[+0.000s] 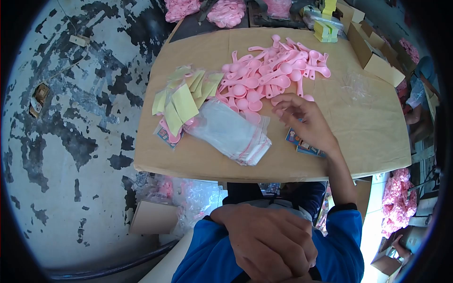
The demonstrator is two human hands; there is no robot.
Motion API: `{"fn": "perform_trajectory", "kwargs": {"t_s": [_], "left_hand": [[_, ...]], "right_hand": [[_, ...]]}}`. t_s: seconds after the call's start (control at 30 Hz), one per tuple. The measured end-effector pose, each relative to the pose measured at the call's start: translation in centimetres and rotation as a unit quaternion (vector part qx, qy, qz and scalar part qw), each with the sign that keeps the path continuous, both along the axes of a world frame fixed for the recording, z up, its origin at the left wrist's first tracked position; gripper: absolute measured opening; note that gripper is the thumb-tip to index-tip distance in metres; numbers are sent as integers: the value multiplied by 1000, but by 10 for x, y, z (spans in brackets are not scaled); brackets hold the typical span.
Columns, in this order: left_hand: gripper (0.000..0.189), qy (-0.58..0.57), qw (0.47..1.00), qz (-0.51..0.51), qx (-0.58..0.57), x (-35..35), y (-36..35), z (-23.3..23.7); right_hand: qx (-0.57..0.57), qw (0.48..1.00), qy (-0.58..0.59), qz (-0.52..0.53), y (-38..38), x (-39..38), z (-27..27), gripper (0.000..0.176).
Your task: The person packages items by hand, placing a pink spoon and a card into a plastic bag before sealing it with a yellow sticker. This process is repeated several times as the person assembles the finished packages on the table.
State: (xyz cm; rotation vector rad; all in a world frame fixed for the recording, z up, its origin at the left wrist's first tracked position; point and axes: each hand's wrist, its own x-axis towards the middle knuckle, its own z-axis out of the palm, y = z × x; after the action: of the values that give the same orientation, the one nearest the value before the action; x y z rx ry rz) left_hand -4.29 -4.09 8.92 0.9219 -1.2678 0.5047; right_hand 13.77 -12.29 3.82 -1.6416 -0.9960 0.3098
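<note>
My right hand (pixel 304 121) is over the table with its fingers loosely curved and apart, and nothing shows in it. Just below it, partly covered, lie blue printed cards (pixel 309 150). Beyond its fingertips spreads a large pile of pink spoons (pixel 269 70). My left hand (pixel 273 240) is close to the camera in front of my body, its fingers curled closed. Its palm is turned away, so anything inside is hidden. A stack of clear plastic bags (pixel 231 129) lies left of my right hand. Yellow slips with clear wrapping (pixel 184 101) lie farther left, beside another pink spoon (pixel 170 132).
Brown paper covers the table (pixel 377 137). Bundles of pink items (pixel 226 13) and yellow blocks (pixel 325 31) stand at the far edge. An open cardboard box (pixel 373 52) is at the far right. More pink bundles (pixel 398 203) lie lower right; a peeling wall (pixel 71 141) is left.
</note>
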Motion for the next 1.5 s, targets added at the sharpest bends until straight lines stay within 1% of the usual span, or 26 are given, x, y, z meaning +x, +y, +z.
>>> {"fn": "perform_trajectory", "kwargs": {"t_s": [0.13, 0.23, 0.33, 0.43, 0.53, 0.57, 0.6, 0.63, 0.67, 0.7, 0.73, 0.77, 0.8, 0.9, 0.97, 1.0, 1.03, 1.07, 1.13, 1.2, 1.27, 1.33, 1.5], "left_hand": [[12, -28, 995, 89, 43, -2, 22, 5], [18, 4, 992, 123, 24, -13, 18, -1], [23, 16, 991, 130, -33, -18, 10, -14], [21, 14, 995, 96, 29, -19, 26, -16], [15, -29, 989, 119, 87, -22, 52, -8], [11, -37, 982, 142, 117, -25, 70, 3], [15, -48, 974, 192, 108, -31, 83, 15], [20, -72, 954, 286, 57, -36, 94, 31], [27, -96, 910, 404, -4, -40, 99, 49], [33, -108, 840, 526, -70, -43, 100, 66], [40, -122, 774, 609, -122, -43, 99, 80], [47, -129, 717, 665, -167, -44, 100, 92], [46, -122, 694, 682, -196, -45, 104, 103], [45, -119, 738, 630, -211, -46, 101, 103], [45, -117, 751, 614, -214, -47, 98, 100], [44, -117, 757, 606, -216, -45, 97, 100], [44, -117, 760, 602, -215, -43, 95, 100], [44, -114, 763, 600, -213, -40, 93, 99], [43, -104, 765, 597, -216, -33, 92, 95], [42, -90, 769, 596, -214, -25, 93, 93], [42, -81, 769, 596, -216, -18, 94, 89], [41, -76, 773, 593, -214, -12, 95, 86], [40, -50, 776, 592, -213, 1, 105, 77]], "right_hand": [[15, 997, -64, -35, -2, 4, 6, 22], [2, 995, -93, -40, -1, -5, 10, 19], [-32, 991, -120, -48, -2, -7, 11, 19], [-57, 989, -133, -34, -1, -8, 10, 19], [-73, 988, -137, 2, 3, -8, 9, 19], [-76, 987, -143, 15, 6, -7, 6, 19], [-83, 985, -146, 28, 8, -6, 4, 18], [-88, 976, -198, 30, 11, -5, 1, 20], [-94, 963, -250, 33, 15, -4, -2, 21], [-98, 947, -302, 39, 21, -2, -4, 23], [-103, 945, -307, 49, 26, -2, -5, 23], [-108, 942, -313, 57, 32, -1, -6, 23], [-112, 938, -322, 64, 37, 1, -7, 24], [-37, 930, -363, 33, 51, 11, 4, 22], [27, 978, -204, -39, 40, 5, 44, 18], [64, 985, -149, -65, 33, 3, 60, 18], [109, 980, -153, -60, 22, 0, 77, 18], [147, 974, -167, -34, 9, -4, 94, 18], [206, 953, -216, 60, -20, -18, 120, 17], [224, 928, -241, 174, -35, -28, 132, 17], [217, 912, -241, 251, -41, -35, 135, 16], [211, 902, -235, 293, -40, -36, 130, 16], [190, 909, -214, 303, -27, -27, 105, 15]]}}
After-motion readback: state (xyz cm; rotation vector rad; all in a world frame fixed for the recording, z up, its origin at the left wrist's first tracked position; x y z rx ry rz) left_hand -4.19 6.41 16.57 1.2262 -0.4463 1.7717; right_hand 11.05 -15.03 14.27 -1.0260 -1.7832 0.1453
